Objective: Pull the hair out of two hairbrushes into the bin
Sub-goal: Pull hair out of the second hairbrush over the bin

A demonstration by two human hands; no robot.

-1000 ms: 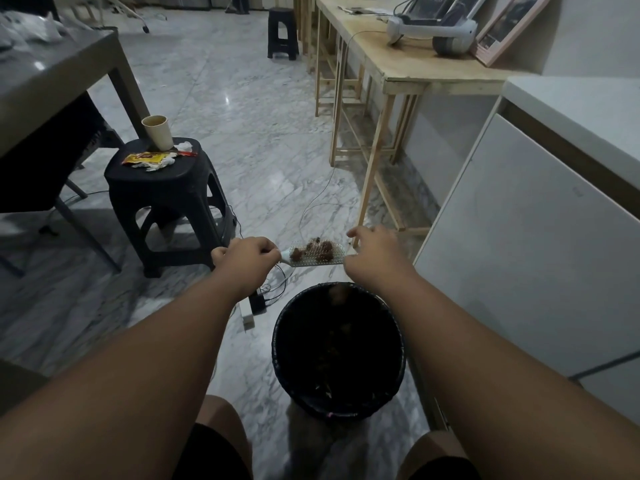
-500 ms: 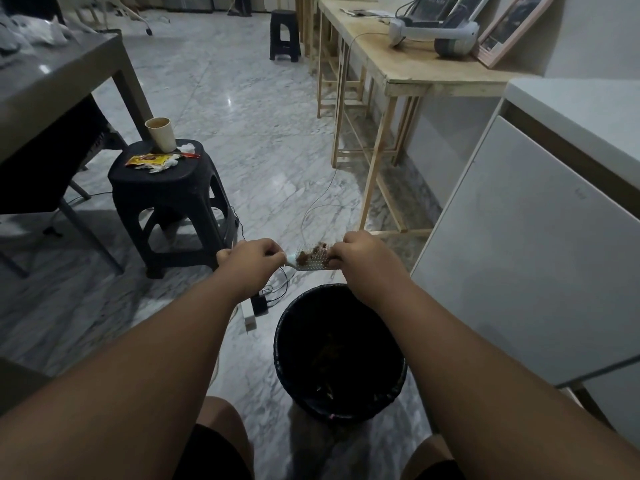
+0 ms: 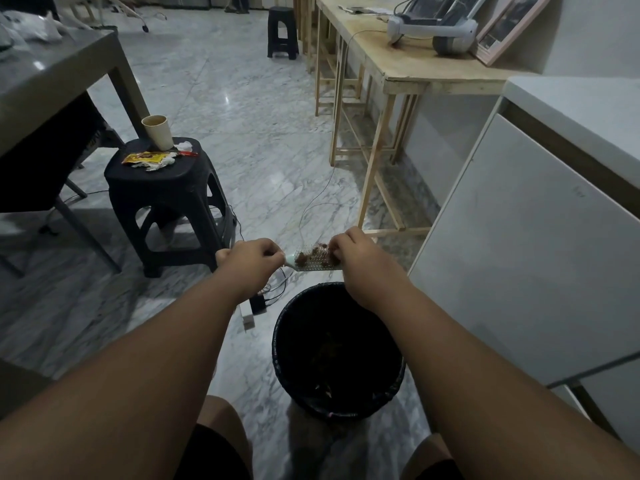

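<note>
Since 0.5 s ago my right hand [image 3: 360, 259] has lifted its fingertips [image 3: 334, 244] onto the clump of hair [image 3: 317, 256], where before it covered more of the brush head; the brush and my left hand have barely shifted.

Taking the bin [image 3: 337, 351] as my landmark and going left to right: far to its left and further from me stands the black stool [image 3: 166, 199] with a paper cup [image 3: 157, 132] and a wrapper [image 3: 147, 158] on top. Just to the bin's upper left my left hand [image 3: 251, 263] is closed in a fist around the handle of the hairbrush [image 3: 313, 261]. The brush hangs above the bin's far rim, bristles up, with reddish-brown hair tangled across them. Its long axis runs level from left to right between my 2 hands, handle to the left, head to the right. Above the bin's far right rim my right hand is curled, thumb and fingers pinching at the hair on the right end of the head. I cannot tell how much hair is actually caught in the pinch.

So the hair lies just left of my right fingertips, and that hand is the nearer 1 to it. I judge the next pull should go up and off the bristles, then down toward me into the bin. Only 1 brush is in view; the 2nd is not visible.
</note>
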